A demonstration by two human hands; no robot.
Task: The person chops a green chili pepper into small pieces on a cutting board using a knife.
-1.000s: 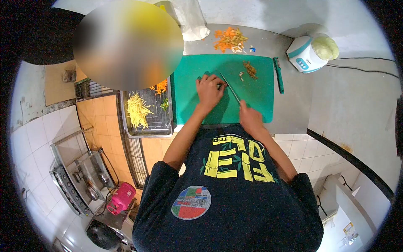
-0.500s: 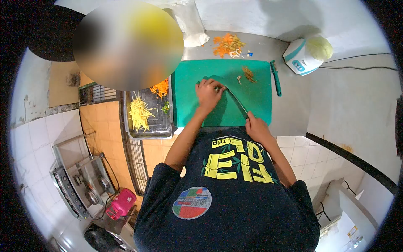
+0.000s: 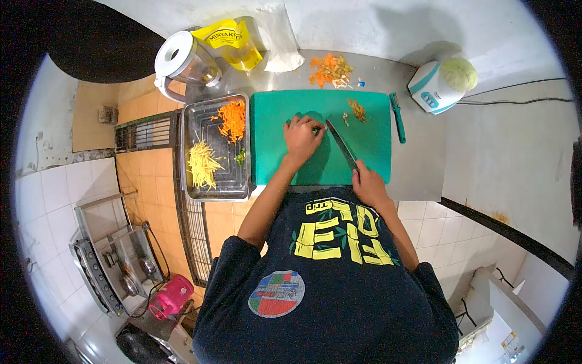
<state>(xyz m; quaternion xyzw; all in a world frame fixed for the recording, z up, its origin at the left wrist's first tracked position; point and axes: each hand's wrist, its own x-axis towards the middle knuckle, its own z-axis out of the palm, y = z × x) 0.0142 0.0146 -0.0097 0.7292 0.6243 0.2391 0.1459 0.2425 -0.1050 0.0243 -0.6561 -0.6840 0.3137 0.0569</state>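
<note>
work flat on the green cutting board [image 3: 361,155]. curve the left hand [image 3: 303,138], bent and bunched over the board, back from the edge. with the right hand [image 3: 368,183], closed around the handle, steer the knife [image 3: 342,144] in short strokes. just beside the knife tip, at the left fingertips, well forward of the right hand: a small pale piece [image 3: 324,128], mostly hidden; pinched or only covered, cannot tell.

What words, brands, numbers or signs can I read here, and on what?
"MINYAK", then unclear letters: yellow pouch.
"Trip": black shirt.
Big yellow letters there include "E" and "F"; whole word uncertain.
Too small or blurred: lettering on the shirt's round badge, the white-and-teal appliance, and the label at lower right.
No readable numbers.
</note>
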